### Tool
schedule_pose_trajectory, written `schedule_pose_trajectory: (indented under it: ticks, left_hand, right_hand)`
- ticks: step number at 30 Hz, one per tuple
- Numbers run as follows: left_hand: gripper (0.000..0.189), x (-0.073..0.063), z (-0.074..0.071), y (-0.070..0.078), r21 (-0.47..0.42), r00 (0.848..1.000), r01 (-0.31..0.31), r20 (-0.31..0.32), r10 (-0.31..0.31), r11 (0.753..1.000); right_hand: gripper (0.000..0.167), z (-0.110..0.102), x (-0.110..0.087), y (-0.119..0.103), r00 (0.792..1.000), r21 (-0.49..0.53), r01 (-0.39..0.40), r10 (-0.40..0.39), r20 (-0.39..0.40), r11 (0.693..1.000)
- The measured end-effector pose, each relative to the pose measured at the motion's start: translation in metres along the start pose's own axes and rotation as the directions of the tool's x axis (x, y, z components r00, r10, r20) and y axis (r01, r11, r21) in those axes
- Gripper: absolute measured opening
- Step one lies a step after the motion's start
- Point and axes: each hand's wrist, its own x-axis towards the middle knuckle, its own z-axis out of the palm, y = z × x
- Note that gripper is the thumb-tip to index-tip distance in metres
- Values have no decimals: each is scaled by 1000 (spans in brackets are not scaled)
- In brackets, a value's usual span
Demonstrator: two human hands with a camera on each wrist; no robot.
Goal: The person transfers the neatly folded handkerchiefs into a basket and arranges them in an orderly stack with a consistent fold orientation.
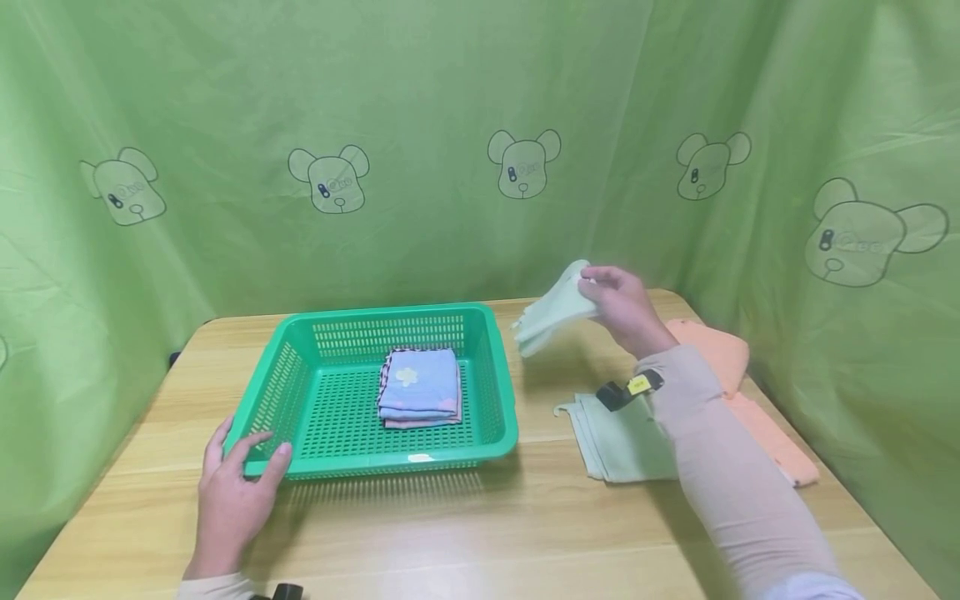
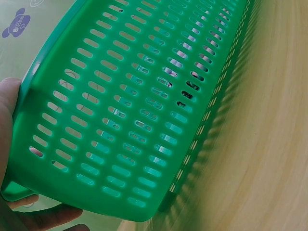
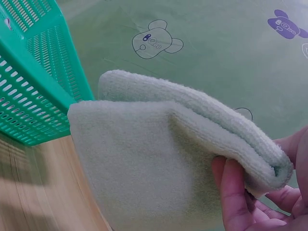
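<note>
A green plastic basket [image 1: 397,462] stands on the table, and my left hand [image 1: 238,492] grips its near left corner at the rim. In the left wrist view the basket's slotted wall [image 2: 120,110] fills much of the picture, with thumb and fingers at its corner. My right hand [image 1: 621,308] pinches a folded pale green towel [image 1: 555,310] in the air, just right of the basket. Up close in the right wrist view, that towel [image 3: 134,154] is thick and doubled over, its folded edge between thumb and fingers. Inside the basket lies a folded blue cloth [image 1: 420,387] with a flower print.
Another pale green towel [image 1: 615,442] lies folded on the table [image 1: 420,542] below my right forearm. Peach-orange towels [image 1: 768,429] lie at the table's right edge, partly behind the sleeve. A green curtain [image 1: 435,100] with bear-face drawings hangs behind and at the sides.
</note>
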Motion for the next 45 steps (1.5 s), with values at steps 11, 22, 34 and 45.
schedule_pose_trajectory:
  ticks: [11, 22, 34, 45]
  left_hand:
    - [50, 2, -1, 0, 1, 1000, -8, 4, 8, 1000]
    - [50, 1, 0, 0, 12, 1000, 7, 10, -7, 1000]
    - [51, 1, 0, -1, 15, 1000, 11, 12, -11, 1000]
    - [51, 1, 0, -1, 3, 1000, 14, 14, -14, 1000]
  right_hand:
    - [48, 5, -3, -9, 1000, 21, 15, -14, -12, 1000]
    - [45, 13, -2, -17, 999, 32, 40, -39, -11, 999]
    - [44, 21, 0, -22, 999, 70, 40, -39, -14, 997]
    - [42, 30, 0, -25, 999, 121, 51, -50, -9, 991]
